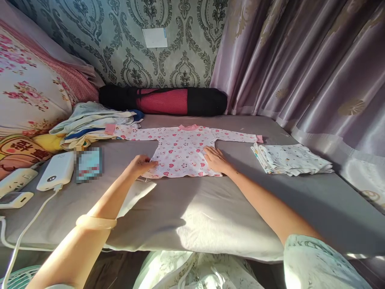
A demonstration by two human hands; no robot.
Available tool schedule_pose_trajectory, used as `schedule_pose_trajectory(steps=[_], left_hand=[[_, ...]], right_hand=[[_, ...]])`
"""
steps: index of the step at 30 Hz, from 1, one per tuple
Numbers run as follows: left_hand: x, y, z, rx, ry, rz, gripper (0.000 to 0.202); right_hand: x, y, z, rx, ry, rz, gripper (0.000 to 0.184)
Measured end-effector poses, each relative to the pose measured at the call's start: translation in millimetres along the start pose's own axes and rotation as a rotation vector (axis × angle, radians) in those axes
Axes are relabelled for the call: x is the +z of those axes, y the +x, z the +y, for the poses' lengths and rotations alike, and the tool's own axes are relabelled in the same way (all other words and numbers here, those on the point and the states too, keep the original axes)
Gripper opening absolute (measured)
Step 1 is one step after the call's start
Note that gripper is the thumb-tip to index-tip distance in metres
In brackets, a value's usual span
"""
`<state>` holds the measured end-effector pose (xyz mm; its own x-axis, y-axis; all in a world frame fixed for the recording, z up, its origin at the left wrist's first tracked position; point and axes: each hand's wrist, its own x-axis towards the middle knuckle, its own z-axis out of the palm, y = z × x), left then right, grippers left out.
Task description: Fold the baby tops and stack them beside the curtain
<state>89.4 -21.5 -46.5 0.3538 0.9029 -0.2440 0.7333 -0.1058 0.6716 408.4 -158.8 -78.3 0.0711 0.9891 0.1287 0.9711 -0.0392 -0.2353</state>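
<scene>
A child's long-sleeved shirt (183, 154), white with pink and red prints, lies spread out with its pink collar away from me. Both sleeves stretch sideways to pink cuffs. At the lower left side of the shirt, my left hand (141, 165) is closed on the edge, thumb over the fabric. My right hand (217, 160) rests flat on the right side near the hem, fingers stretched out. The left cuff touches a pile of clothes (96, 116).
Folded cloths (293, 159) lie at the right. A power bank (57, 170) with a white cable, a blurred card (89, 165) and a power strip (18, 180) sit at the left. A black and red rolled bag (162, 101) lies along the wall; curtains (300, 60) hang right.
</scene>
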Motion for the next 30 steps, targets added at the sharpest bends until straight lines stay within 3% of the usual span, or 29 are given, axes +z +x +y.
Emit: schedule_pose_trajectory(steps=[4, 8, 11, 14, 16, 23, 28, 30], left_hand=[[-6.2, -4, -1, -0.031, 0.019, 0.023, 0.038], [-7.7, -4, -5, -0.037, -0.024, 0.022, 0.04], [-8.1, -3, -8, -0.021, -0.026, 0.02, 0.042], [-10.3, -7, -9, 0.015, -0.031, 0.001, 0.043], [-12.6, -12, -8, 0.039, -0.019, -0.027, 0.043], [-15.1, -23, 0, 0.016, 0.003, -0.071, 0.038], [-20.2, -26, 5, -0.069, -0.198, -0.097, 0.044], [-23.1, -28, 5, -0.104, -0.242, -0.11, 0.047]], right_hand=[[-5, -6, 5, 0.014, -0.073, -0.062, 0.053], [-7, -5, 24, -0.081, -0.046, -0.118, 0.052], [-9, -8, 31, -0.085, 0.01, -0.037, 0.048], [-13, -20, 22, 0.08, -0.009, 0.127, 0.036], [-16, -33, 10, 0.229, -0.068, 0.167, 0.026], [-28, -51, -27, 0.445, 0.036, 0.047, 0.017], [-35, -41, -23, 0.656, 0.433, 0.02, 0.013], [-36, -41, -19, 0.668, 0.507, 0.056, 0.025]])
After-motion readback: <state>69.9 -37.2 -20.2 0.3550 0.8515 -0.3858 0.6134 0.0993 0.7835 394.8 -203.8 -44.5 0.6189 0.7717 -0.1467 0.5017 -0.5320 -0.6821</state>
